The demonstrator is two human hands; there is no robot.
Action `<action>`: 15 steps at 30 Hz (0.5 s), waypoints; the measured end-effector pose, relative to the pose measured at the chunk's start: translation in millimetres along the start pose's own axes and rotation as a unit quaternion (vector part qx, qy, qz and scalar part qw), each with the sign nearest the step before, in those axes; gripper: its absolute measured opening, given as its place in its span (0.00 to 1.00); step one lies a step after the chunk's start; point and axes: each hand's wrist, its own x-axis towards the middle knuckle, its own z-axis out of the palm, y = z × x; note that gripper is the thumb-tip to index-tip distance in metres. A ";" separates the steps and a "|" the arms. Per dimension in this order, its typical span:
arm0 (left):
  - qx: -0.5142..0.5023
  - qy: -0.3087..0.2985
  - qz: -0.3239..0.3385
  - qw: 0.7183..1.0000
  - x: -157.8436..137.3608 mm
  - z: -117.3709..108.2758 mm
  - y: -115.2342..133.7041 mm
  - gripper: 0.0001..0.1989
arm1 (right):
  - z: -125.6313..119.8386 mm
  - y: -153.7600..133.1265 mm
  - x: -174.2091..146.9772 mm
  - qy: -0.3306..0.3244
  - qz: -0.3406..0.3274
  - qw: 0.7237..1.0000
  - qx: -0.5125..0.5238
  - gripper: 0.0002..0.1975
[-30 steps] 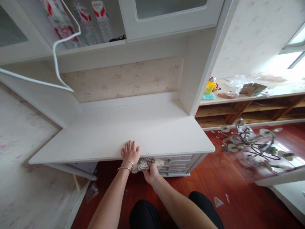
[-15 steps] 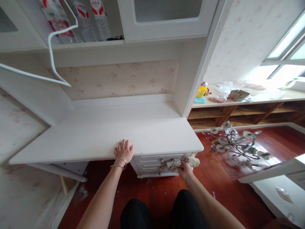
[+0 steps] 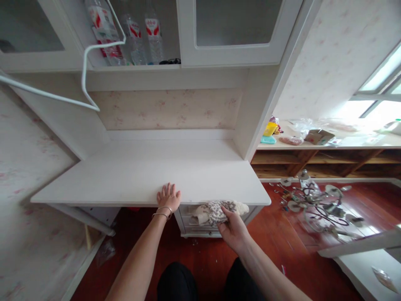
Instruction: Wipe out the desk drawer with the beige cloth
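Note:
My left hand lies flat with fingers spread on the front edge of the white desk; a bangle circles its wrist. My right hand grips a bunched cream-and-brown patterned cloth, thumb on top. The cloth is in front of the desk's edge, partly covering the drawers below. Whether it touches the drawer fronts I cannot tell.
Above the desk, a cabinet holds several plastic bottles. A white bent rod juts in at upper left. At right, a chandelier lies on the red floor by a low shelf with odds and ends.
My right hand has moved left and slightly closer with the cloth, which now shows more fully. The left hand stays on the desk edge. The view has shifted a little.

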 end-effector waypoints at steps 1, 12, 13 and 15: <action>-0.001 0.001 0.001 1.000 0.1 0.6 -0.5 0.32 | 15.6 -0.2 -7.1 -0.015 0.014 1.000 0.005 0.09; -0.005 0.011 -0.009 1.000 2.0 3.6 -0.2 0.31 | 124.7 13.2 71.0 -0.031 -0.042 0.994 -0.094 0.08; -0.006 0.010 -0.008 1.000 2.0 3.4 -0.2 0.32 | 118.9 17.1 78.1 -0.011 -0.017 0.990 -0.141 0.06; -0.008 0.009 -0.004 1.000 2.0 3.5 -0.8 0.32 | 102.8 19.2 83.7 0.004 0.030 0.977 -0.211 0.02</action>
